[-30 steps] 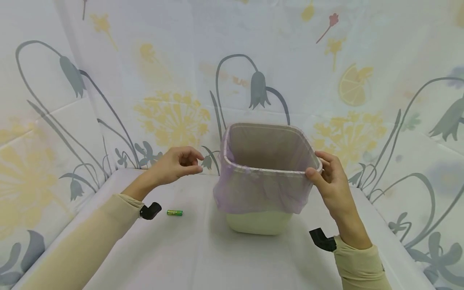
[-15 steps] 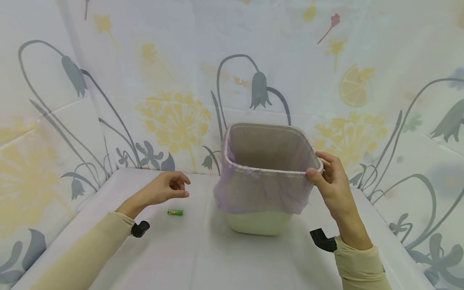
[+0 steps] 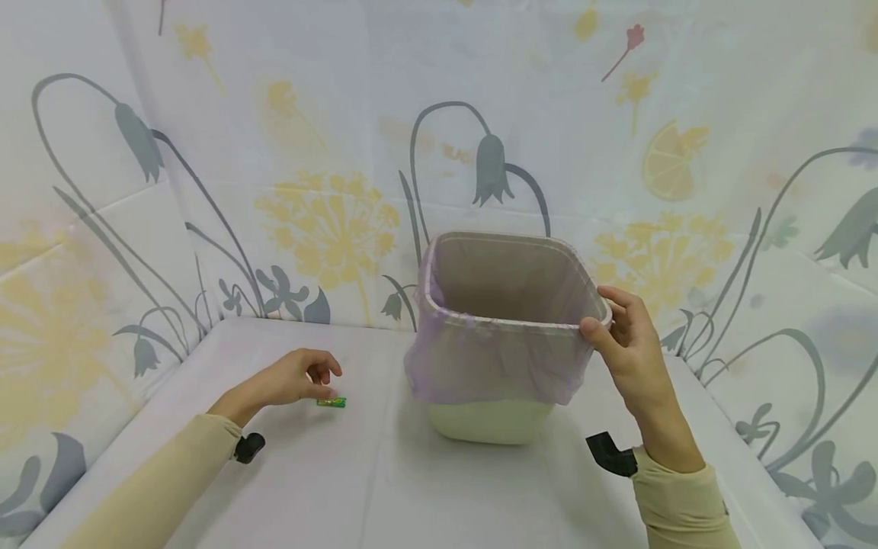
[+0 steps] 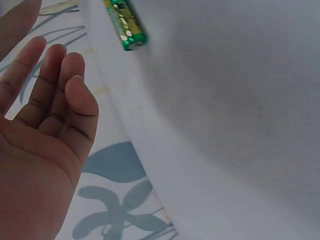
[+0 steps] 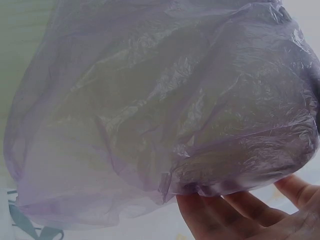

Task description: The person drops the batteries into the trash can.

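Observation:
A pale green bin [image 3: 490, 419] lined with a thin purple bag [image 3: 494, 358] stands on the white-covered table [image 3: 384, 480]. My right hand [image 3: 598, 316] grips the bin's near-right rim, thumb on the outside over the bag. The right wrist view shows the crinkled purple bag [image 5: 160, 110] with my right hand [image 5: 235, 215] under its hem. A small green battery [image 3: 331, 402] lies on the table left of the bin. My left hand [image 3: 325, 381] hovers just above it, fingers loosely curled and holding nothing. In the left wrist view the battery [image 4: 125, 25] lies beyond my relaxed left hand [image 4: 45, 65].
Floral-printed white sheets [image 3: 329, 191] form walls behind and on both sides of the table. Black wrist camera mounts sit at my left sleeve [image 3: 248, 447] and right sleeve [image 3: 609, 453]. The bin's inside shows only the bag.
My left hand has dropped from beside the bin's left rim down to the table, ending right over the battery. The right hand and the bin have stayed still.

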Motion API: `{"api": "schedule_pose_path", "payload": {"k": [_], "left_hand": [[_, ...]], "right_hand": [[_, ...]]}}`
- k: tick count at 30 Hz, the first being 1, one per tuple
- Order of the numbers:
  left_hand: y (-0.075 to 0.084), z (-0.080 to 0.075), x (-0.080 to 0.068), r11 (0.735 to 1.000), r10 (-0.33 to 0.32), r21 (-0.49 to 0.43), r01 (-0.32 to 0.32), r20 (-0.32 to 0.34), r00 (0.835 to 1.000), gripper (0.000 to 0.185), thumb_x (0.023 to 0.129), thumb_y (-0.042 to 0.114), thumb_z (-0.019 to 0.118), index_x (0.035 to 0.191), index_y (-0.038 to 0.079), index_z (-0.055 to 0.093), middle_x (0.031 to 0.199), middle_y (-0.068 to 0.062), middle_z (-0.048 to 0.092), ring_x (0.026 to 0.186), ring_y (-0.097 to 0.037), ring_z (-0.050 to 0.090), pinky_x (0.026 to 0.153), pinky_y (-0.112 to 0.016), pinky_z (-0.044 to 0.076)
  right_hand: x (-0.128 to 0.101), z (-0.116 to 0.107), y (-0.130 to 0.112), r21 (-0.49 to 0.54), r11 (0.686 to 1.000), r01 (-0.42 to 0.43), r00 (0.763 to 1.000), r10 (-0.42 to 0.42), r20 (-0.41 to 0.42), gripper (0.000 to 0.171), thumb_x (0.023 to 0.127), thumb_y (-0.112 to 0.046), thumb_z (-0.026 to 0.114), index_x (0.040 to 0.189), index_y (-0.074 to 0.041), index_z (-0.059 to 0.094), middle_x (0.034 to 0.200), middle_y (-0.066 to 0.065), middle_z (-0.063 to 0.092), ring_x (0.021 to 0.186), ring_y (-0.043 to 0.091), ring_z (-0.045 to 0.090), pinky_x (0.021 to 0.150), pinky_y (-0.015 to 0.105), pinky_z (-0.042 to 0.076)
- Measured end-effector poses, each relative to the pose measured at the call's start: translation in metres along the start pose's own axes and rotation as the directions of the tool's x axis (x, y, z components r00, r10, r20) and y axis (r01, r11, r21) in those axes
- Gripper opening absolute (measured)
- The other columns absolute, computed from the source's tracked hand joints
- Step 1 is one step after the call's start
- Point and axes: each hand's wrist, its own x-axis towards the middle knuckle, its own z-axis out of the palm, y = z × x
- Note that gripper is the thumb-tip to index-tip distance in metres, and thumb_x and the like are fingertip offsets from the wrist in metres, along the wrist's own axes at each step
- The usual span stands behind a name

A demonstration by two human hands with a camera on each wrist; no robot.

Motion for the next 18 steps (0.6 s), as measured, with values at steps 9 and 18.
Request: {"api": "schedule_pose_path", "payload": {"k": [9,18], "left_hand": [[-0.017,0.01,0.002,0.998,-0.055,-0.01,0.056,0.037,0.998,0.027,0.075,0.01,0.079,0.096,0.005,0.064,0.077,-0.002,0.053,0.071,-0.015,0.049,0.061,-0.025,0.042],[-0.017,0.021,0.008,0.996,-0.037,0.08,0.033,0.051,0.998,0.028,0.069,0.003,0.081,0.091,0.007,0.064,0.077,-0.003,0.056,0.074,-0.015,0.051,0.066,-0.027,0.044]], "right_hand": [[0.0,0.0,-0.001,-0.004,1.0,-0.002,1.0,0.002,0.001,0.047,0.095,-0.003,0.056,0.138,-0.006,0.039,0.126,0.018,0.046,0.1,0.017,0.057,0.083,0.017,0.046],[0.0,0.0,0.0,-0.004,1.0,-0.008,1.0,0.008,0.001,0.047,0.095,-0.003,0.056,0.138,-0.004,0.037,0.126,0.019,0.046,0.1,0.016,0.057,0.084,0.017,0.046]]}}
